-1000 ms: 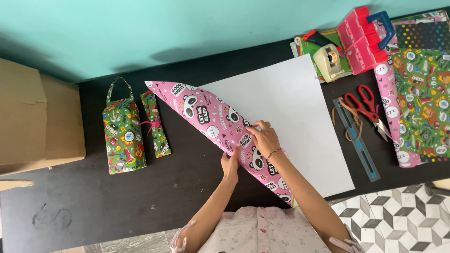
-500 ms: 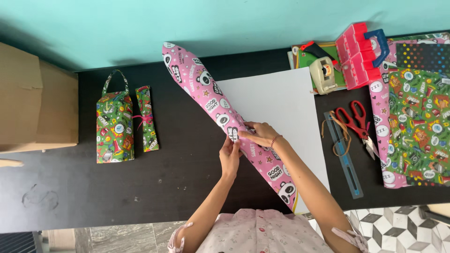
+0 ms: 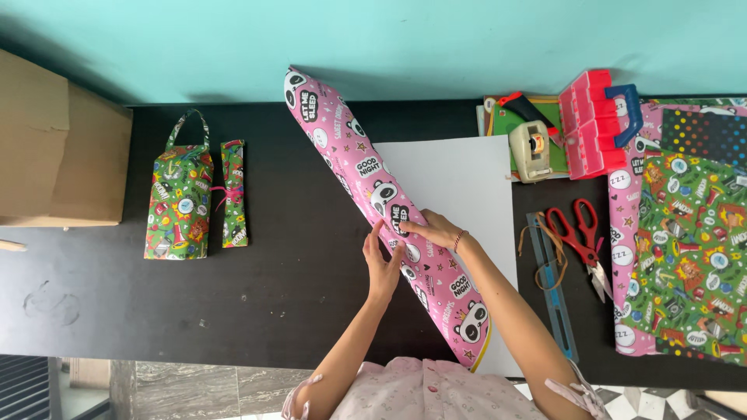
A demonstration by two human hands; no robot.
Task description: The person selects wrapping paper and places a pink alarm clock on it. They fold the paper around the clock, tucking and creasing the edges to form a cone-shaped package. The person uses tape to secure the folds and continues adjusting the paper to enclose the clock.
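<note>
black table [image 3: 233,311] below teal wall [image 3: 389,39]; cardboard box [image 3: 54,148] at left.

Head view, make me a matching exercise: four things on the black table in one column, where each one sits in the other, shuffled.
Things:
1. pink panda wrapping paper
2. red scissors
3. green gift bag
4. cardboard box

Places:
A. far left end of the table
B. under both hands, left hand and right hand
C. right of the white sheet, beside the ruler
D. between the box and the pink paper, next to a small wrapped roll

Pairs: 1-B, 2-C, 3-D, 4-A
</note>
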